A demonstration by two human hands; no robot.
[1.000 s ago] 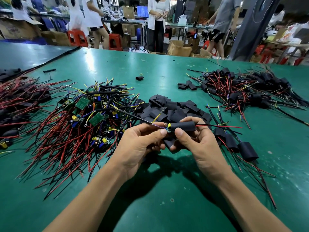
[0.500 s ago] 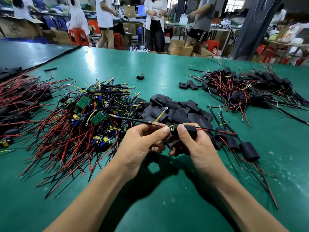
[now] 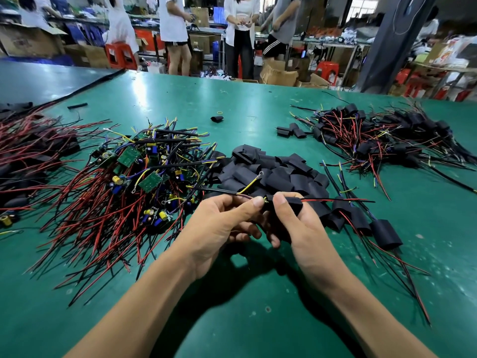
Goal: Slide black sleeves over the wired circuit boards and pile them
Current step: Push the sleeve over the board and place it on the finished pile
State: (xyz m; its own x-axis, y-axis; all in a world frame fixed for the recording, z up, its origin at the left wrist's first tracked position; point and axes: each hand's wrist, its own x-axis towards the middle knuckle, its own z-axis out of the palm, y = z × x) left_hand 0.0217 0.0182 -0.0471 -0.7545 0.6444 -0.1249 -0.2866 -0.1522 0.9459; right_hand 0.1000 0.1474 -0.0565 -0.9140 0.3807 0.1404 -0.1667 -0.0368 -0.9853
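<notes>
Head view: since a second ago I see the sleeve [image 3: 295, 204] drawn further over the board [image 3: 265, 201], only its tip showing. Right hand [image 3: 296, 228] fingers pinch the sleeve, left hand [image 3: 222, 223] pinches the wires [image 3: 242, 196], above the table [image 3: 258, 319]. Nearly covered, I judge; piling comes next.
</notes>
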